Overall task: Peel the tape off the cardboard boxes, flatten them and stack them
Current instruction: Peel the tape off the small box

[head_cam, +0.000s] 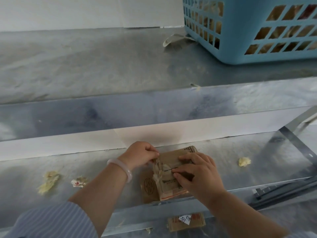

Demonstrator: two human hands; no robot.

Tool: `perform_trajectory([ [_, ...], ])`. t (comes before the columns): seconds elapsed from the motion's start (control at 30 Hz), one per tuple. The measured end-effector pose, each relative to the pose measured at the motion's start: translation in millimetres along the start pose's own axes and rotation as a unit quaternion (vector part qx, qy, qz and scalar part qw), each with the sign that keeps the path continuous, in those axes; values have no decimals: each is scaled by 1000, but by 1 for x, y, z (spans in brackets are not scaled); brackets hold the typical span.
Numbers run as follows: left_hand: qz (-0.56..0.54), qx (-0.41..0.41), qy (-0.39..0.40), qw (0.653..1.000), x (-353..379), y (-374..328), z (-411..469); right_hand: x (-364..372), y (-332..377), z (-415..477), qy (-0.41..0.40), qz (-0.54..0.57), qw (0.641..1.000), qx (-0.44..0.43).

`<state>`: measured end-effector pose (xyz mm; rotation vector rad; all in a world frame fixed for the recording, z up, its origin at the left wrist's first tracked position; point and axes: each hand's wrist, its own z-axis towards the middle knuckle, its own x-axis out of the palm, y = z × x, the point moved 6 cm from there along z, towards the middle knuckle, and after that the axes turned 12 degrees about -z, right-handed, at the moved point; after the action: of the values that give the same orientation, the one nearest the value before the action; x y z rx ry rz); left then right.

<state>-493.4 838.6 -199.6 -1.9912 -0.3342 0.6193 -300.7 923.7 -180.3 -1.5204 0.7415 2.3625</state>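
Left hand point(142, 155): forearm reaching in from lower left, pale bracelet point(120, 167) sitting at the wrist. Fingers are curling and pinching the tape point(158, 169) at the left edge of the cardboard box point(171, 160).

Right hand point(199, 172): coming in from lower right, fingers curving over the box top, thumb against its near face, gripping it.

Box: resting on flattened cardboard point(148, 184) on the metal surface point(223, 152).

Tape scraps point(48, 181): lying to the left.

Blue basket point(257, 52): standing far right.
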Motion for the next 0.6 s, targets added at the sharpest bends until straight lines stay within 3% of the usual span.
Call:
perform_trajectory([
  [0.4,-132,-104,20,986,10,10,-1,0,0,-1,-3,0,1000,-9],
  [0.6,-191,-110,4,975,16,16,-7,1,0,-1,-11,-8,1000,-9],
])
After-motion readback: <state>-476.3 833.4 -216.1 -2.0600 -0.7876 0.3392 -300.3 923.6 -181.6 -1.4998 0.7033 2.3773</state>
